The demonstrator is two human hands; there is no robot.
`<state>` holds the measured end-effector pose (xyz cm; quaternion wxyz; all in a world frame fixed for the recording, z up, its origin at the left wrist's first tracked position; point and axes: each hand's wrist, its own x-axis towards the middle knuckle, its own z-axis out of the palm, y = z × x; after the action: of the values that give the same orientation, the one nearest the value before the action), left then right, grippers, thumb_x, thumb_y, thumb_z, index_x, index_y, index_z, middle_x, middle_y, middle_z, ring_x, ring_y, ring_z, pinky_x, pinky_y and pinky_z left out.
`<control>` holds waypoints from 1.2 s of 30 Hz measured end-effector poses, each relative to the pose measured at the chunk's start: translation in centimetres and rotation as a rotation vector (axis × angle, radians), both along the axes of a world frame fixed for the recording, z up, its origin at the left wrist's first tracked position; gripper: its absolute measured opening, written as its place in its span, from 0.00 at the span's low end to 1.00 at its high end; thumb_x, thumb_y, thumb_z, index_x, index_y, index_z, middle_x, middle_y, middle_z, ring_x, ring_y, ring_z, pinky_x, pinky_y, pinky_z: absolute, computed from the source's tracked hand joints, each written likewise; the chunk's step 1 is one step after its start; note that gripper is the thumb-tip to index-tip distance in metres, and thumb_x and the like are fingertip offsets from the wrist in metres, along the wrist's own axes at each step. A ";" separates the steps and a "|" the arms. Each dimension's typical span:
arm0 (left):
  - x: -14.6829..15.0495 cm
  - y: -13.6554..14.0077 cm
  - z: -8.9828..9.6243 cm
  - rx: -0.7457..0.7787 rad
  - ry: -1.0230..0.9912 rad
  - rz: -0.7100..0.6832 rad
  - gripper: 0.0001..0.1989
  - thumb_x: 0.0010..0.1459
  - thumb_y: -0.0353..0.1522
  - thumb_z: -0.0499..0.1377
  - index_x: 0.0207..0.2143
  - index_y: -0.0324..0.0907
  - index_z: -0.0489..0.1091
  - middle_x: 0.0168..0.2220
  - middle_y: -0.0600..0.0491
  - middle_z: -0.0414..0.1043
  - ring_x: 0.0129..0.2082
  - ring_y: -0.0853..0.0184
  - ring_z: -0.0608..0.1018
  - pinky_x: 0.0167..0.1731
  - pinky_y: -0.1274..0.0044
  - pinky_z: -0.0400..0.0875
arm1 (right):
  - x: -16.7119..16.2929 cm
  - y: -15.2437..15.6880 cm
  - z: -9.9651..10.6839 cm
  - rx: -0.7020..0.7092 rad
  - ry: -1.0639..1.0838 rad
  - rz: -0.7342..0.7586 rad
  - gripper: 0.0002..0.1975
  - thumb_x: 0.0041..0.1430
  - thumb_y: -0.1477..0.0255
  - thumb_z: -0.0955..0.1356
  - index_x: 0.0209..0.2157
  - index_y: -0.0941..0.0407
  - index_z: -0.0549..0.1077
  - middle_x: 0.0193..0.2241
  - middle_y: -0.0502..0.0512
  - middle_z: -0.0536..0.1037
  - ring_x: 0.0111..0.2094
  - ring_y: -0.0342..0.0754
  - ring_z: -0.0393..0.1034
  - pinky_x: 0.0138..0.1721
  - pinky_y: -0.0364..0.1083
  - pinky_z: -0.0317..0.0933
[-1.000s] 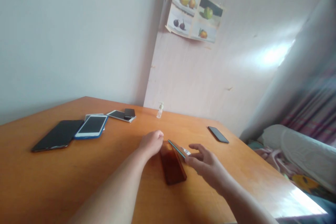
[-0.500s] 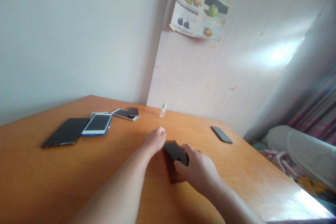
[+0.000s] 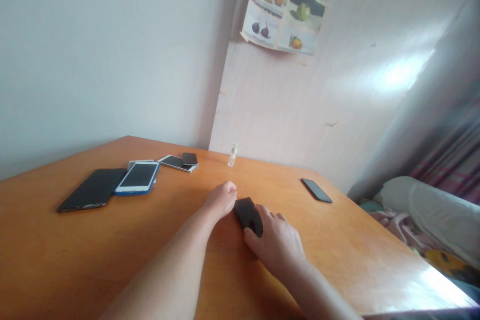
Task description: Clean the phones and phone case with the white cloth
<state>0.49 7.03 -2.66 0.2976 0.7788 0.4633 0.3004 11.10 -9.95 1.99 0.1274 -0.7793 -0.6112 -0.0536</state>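
A black phone (image 3: pixel 248 214) lies at or just above the wooden table (image 3: pixel 225 280), its dark screen facing up. My right hand (image 3: pixel 275 240) grips it from the right, with the thumb on the near side and the fingers over the right edge. Just beside the phone's far left corner is my left hand (image 3: pixel 222 199), its fingers curled closed. Whether it touches the phone, or has anything inside it, I cannot make out.
On the left lie a large black tablet (image 3: pixel 93 190), a blue-cased white phone (image 3: pixel 138 178) and a white device (image 3: pixel 174 162) under a small dark phone (image 3: pixel 190 159). A pump bottle (image 3: pixel 232 156) stands at the back, and another dark phone (image 3: pixel 317 191) lies on the right.
My right hand has shifted slightly left and the phone has come down closer to the table, hiding the dark reflection beneath it. The left hand stays put.
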 end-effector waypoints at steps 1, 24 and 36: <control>0.0 0.1 -0.1 -0.003 -0.001 0.000 0.11 0.59 0.35 0.49 0.38 0.45 0.70 0.38 0.51 0.79 0.40 0.63 0.78 0.37 0.77 0.67 | 0.1 0.0 0.0 0.000 0.006 0.000 0.25 0.55 0.60 0.64 0.54 0.52 0.67 0.40 0.59 0.78 0.43 0.57 0.69 0.38 0.50 0.56; 0.0 -0.9 -0.4 0.066 0.104 -0.051 0.12 0.49 0.35 0.60 0.38 0.48 0.74 0.38 0.56 0.78 0.37 0.64 0.77 0.35 0.77 0.66 | 1.9 0.2 -1.0 0.015 0.092 0.107 0.27 0.53 0.63 0.68 0.55 0.55 0.67 0.42 0.60 0.77 0.45 0.58 0.67 0.44 0.51 0.56; 0.1 -1.2 0.0 0.119 0.162 -0.056 0.08 0.50 0.34 0.57 0.32 0.48 0.76 0.36 0.55 0.76 0.35 0.65 0.76 0.33 0.77 0.64 | 8.5 -2.4 -0.8 0.015 0.502 0.138 0.16 0.60 0.61 0.64 0.43 0.56 0.76 0.34 0.54 0.79 0.36 0.50 0.71 0.38 0.46 0.60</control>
<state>0.62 5.81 -2.67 0.2206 0.8296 0.4452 0.2548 19.56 -12.32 1.19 0.2841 -0.7238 -0.6117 0.1458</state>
